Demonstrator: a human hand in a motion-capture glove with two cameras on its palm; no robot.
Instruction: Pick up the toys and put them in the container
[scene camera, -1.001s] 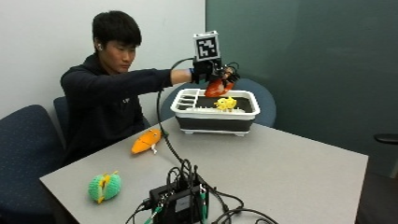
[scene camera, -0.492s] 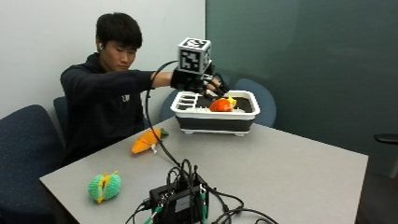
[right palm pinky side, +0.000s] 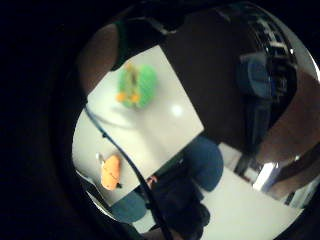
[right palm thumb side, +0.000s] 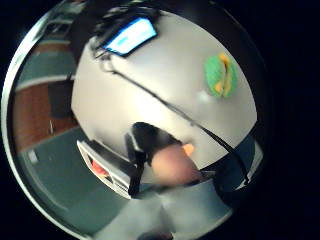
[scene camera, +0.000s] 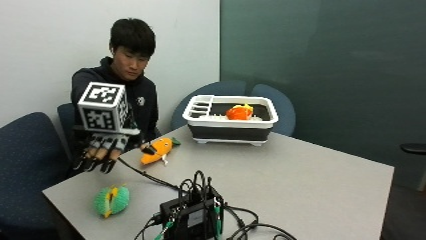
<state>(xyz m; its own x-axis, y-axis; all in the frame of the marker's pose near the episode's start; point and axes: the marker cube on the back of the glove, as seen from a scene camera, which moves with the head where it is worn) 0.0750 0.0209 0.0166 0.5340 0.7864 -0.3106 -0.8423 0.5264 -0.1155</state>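
Note:
My gloved right hand (scene camera: 102, 151) hangs in the air above the table's near left corner, fingers straight and pointing down, holding nothing. A green and yellow plush toy (scene camera: 111, 200) (right palm pinky side: 136, 86) (right palm thumb side: 221, 75) lies on the table just below and in front of it. To the hand's right lies an orange fish-like plush (scene camera: 157, 149) (right palm pinky side: 111, 171). The white and black container (scene camera: 229, 131) (right palm thumb side: 111, 172) stands at the far end of the table, with an orange toy (scene camera: 238, 112) and something yellow inside.
A black device (scene camera: 193, 214) with a tangle of cables sits at the table's near edge, and one cable runs from it toward my hand. Blue chairs (scene camera: 26, 160) stand to the left and behind the container. The grey table (scene camera: 299, 175) stretches out to the right.
The hand has let go of the orange toy, which now lies in the container. It has swung from over the container to the near left corner, above the green toy.

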